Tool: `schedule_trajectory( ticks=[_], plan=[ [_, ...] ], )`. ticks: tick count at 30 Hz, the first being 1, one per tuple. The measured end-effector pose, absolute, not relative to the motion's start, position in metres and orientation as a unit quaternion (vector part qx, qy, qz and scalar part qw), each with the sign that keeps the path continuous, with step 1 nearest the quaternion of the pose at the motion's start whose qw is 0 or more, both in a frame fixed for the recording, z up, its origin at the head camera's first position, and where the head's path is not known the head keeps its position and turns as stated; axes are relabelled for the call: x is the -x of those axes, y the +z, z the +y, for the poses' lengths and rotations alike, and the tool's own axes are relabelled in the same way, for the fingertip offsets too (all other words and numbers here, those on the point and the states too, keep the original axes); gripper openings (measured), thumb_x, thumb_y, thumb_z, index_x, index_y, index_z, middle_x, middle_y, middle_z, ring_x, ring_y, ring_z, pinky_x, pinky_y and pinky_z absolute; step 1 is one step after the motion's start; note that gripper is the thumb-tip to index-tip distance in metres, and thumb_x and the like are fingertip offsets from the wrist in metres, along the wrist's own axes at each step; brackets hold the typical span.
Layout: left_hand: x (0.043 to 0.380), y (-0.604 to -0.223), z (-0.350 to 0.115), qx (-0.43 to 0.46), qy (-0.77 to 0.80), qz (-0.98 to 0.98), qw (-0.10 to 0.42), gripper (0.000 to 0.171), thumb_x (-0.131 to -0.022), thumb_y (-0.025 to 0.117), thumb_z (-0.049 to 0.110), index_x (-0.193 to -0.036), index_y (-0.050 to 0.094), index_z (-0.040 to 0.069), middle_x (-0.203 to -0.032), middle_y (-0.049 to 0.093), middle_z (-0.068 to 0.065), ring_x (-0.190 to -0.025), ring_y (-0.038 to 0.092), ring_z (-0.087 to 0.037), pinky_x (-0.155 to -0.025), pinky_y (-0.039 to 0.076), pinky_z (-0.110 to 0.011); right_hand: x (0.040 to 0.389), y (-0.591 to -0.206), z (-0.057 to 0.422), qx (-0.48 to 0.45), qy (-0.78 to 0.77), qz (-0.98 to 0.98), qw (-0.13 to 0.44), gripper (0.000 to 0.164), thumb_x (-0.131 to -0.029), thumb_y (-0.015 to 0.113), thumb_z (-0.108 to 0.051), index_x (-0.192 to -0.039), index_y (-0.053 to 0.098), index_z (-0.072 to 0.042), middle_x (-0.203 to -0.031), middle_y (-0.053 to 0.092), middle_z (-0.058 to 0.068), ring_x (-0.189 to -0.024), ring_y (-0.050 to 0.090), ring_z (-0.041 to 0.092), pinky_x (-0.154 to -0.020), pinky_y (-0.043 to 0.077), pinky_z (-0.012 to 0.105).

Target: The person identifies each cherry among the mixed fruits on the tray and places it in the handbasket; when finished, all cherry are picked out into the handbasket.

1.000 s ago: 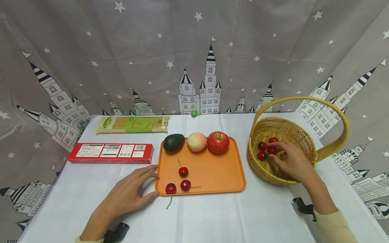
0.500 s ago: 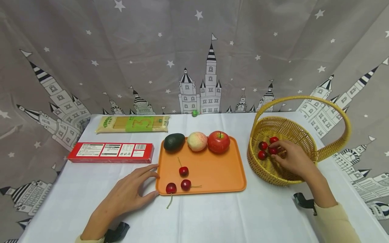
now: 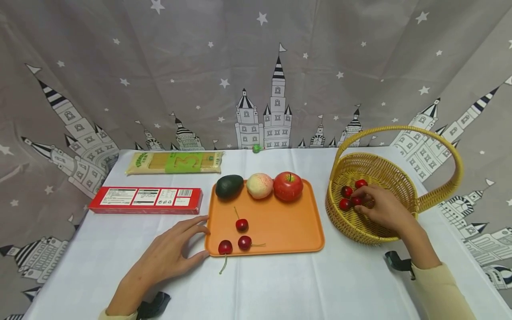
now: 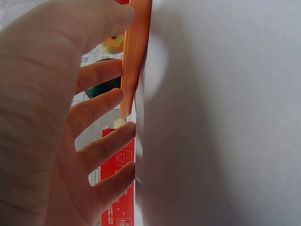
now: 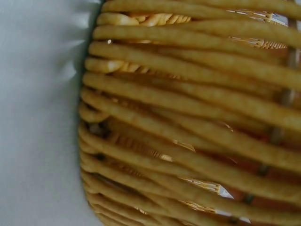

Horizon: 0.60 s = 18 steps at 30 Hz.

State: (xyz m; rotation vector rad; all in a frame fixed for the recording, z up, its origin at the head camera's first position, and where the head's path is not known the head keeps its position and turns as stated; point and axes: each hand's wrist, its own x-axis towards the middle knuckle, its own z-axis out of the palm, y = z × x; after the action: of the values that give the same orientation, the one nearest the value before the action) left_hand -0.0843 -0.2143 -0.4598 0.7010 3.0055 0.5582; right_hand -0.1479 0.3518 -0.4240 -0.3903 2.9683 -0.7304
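In the head view, my left hand [image 3: 168, 255] rests at the left edge of an orange tray [image 3: 288, 226], its fingers spread and fingertips at the rim. The left wrist view shows the thumb and two fingers against the tray's side [image 4: 135, 56]. Three stemmed cherries lie at the tray's near left; an avocado [image 3: 229, 187], a peach [image 3: 259, 186] and an apple [image 3: 288, 186] line its back. My right hand [image 3: 386, 209] reaches into a yellow wicker basket [image 3: 360, 233], pinching a cherry [image 3: 356, 201] between thumb and fingers. Other cherries [image 3: 345, 204] lie beside it.
The basket's tall handle [image 3: 450, 155] arches over it; the right wrist view shows only its woven wall [image 5: 188, 94]. A red box [image 3: 146, 201] and a noodle pack [image 3: 176, 163] lie at the left. A small green ball [image 3: 256, 148] sits at the back edge.
My right hand has shifted slightly left in the basket, bringing its cherry closer to the nearest one. The left hand stays at the tray's edge.
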Motion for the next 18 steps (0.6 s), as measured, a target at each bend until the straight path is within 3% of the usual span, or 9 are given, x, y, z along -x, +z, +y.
schedule_trajectory(
  ticks=[11,18],
  plan=[
    [0.0835,-0.4600,-0.2141,-0.217,0.177,0.960,0.008,0.050,-0.085,0.088,0.051,-0.129,0.072,0.030,-0.160,0.056,-0.001,-0.146,0.054,-0.032,-0.113,0.050,-0.063,0.1488,-0.4242,0.3491,0.130,-0.219,0.967,0.020,0.036,-0.092,0.087,-0.015,-0.124,0.074,-0.006,-0.118,0.069,0.018,-0.101,0.067,0.034,-0.088,0.060,0.056],
    [0.0839,-0.4601,-0.2139,-0.217,0.176,0.960,0.008,0.051,-0.086,0.088,0.052,-0.129,0.072,0.030,-0.160,0.056,-0.001,-0.146,0.054,-0.032,-0.114,0.050,-0.063,0.1426,-0.4196,0.3482,0.130,-0.203,0.970,-0.018,0.037,-0.093,0.086,-0.019,-0.125,0.074,-0.006,-0.117,0.069,0.017,-0.104,0.067,0.037,-0.089,0.058,0.059]
  ],
)
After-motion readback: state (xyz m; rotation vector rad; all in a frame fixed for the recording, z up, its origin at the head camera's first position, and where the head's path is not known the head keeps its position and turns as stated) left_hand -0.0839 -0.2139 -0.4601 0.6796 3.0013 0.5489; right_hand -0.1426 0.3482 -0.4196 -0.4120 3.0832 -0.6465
